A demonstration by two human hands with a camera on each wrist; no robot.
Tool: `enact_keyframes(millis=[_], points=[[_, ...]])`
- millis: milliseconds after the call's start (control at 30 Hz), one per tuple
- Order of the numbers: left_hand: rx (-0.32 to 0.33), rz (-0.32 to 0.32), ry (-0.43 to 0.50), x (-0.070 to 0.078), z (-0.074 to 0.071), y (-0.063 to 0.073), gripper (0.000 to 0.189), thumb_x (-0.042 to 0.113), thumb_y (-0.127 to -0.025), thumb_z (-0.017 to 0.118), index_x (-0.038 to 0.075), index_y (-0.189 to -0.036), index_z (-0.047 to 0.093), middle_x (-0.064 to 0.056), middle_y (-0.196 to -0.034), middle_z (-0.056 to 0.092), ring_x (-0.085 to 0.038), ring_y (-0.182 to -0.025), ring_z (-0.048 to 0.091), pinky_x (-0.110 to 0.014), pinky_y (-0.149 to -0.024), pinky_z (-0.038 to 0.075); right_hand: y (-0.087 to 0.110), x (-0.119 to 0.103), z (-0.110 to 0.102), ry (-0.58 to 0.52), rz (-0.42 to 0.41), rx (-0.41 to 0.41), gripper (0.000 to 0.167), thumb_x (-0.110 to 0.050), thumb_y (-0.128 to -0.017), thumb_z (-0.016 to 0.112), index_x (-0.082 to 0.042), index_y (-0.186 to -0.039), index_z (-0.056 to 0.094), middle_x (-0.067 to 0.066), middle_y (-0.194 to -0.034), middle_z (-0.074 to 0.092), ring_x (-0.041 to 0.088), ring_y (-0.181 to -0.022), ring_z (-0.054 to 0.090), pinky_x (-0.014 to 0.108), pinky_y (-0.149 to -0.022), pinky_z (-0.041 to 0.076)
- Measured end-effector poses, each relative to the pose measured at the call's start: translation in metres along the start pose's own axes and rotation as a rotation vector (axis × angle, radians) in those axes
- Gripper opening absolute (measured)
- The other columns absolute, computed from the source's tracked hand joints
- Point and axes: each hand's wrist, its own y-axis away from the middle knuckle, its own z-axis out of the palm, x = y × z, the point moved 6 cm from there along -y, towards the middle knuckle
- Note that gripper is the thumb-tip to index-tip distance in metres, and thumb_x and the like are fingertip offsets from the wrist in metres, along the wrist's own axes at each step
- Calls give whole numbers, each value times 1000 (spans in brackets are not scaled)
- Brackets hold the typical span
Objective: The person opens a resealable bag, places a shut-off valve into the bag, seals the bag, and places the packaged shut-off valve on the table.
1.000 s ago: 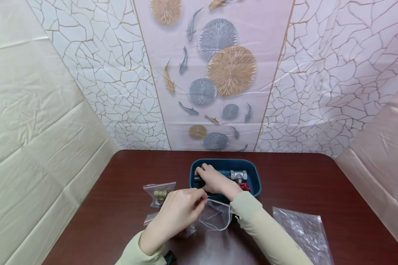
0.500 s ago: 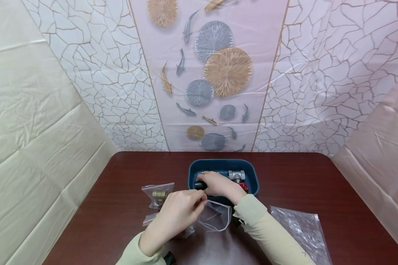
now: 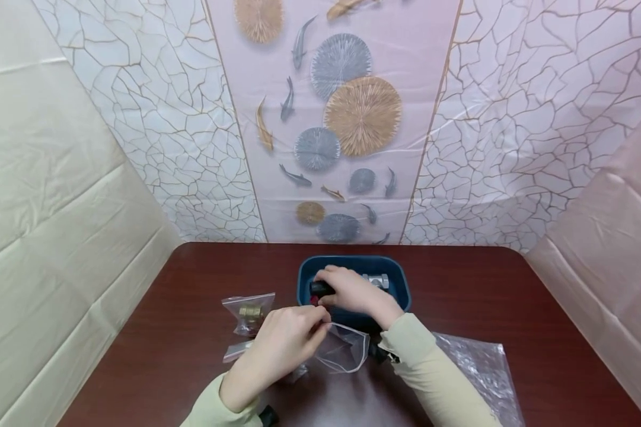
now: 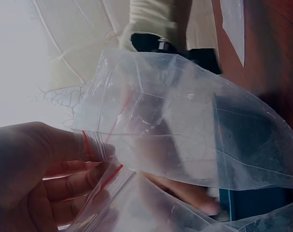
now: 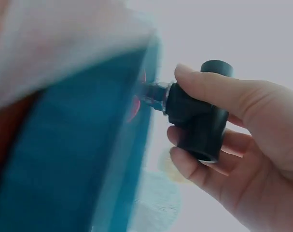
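My right hand (image 3: 349, 292) grips a black T-shaped valve (image 5: 199, 116) by its body, above the left part of a blue tray (image 3: 401, 283). The valve's metal neck and red handwheel (image 5: 135, 107) point toward the tray wall in the right wrist view. In front of the tray, my left hand (image 3: 288, 335) pinches the zip edge of a clear plastic bag (image 4: 185, 111) with red seal lines. The bag's mouth gapes and hangs just below the right wrist in the head view. In the left wrist view the right hand shows blurred through the plastic.
A metal valve (image 3: 378, 281) lies in the tray, partly behind the right hand. Left of the hands is a zip bag with a brass fitting (image 3: 251, 311), and another zip bag (image 3: 237, 351) sits partly under the left forearm. A flat clear bag (image 3: 477, 367) lies at right.
My right hand, first reaching down inside the tray's left end, now holds the black valve up with its red handwheel showing. The left hand still holds the bag in much the same place.
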Motion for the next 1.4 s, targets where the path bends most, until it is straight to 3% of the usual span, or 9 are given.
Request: enact_keyframes(millis=[300,467,600,867,1067,1233,1400], points=[[-41,-19,14,-2,-1,-2,4,22,-92,73,21,-89,71,13,-75,64,-1,-58,54,-21,-50,43,35,-25,-80,-42,-50,316,37,-24,-90,78,-12,-122,63,0,-113,60,15,-93,62,37,-81,53],[-78,-50,56,-2,4,1,4,21,-93,72,19,-90,71,11,-75,65,0,-58,53,-19,-51,43,61,-45,-102,-44,-126,419,38,-23,-89,79,-15,-122,63,-4,-118,59,10,-94,61,31,-79,54],[-83,-54,77,-2,6,2,4,18,-93,70,19,-90,71,10,-77,65,1,-59,54,-18,-52,44,81,-64,-111,-30,-241,496,39,-20,-87,81,-16,-121,63,-5,-117,60,7,-96,61,28,-78,53],[-64,-52,79,-6,7,-1,4,17,-93,70,17,-91,73,10,-77,65,-1,-61,56,-20,-54,47,114,-95,-114,-24,-400,515,37,-14,-83,84,-13,-116,66,-3,-118,60,10,-106,59,17,-90,45],[-72,-73,63,-10,6,-2,22,18,-93,70,21,-75,57,13,-63,46,-3,-54,45,-20,-50,37,129,-102,-102,47,-441,480,45,-4,-78,85,-15,-117,66,-2,-120,59,13,-111,57,21,-93,47],[-83,-63,57,-9,4,-2,26,13,-93,67,20,-73,52,13,-63,41,-4,-53,40,-20,-49,33,134,-103,-89,93,-475,468,46,-1,-76,83,-18,-115,67,-4,-119,60,12,-108,58,26,-92,49],[-78,-75,74,-11,4,-4,15,11,-94,66,18,-81,63,11,-67,54,-3,-55,45,-20,-51,40,135,-102,-76,132,-475,458,47,-1,-74,85,-18,-114,67,-5,-117,61,11,-104,59,28,-90,51]])
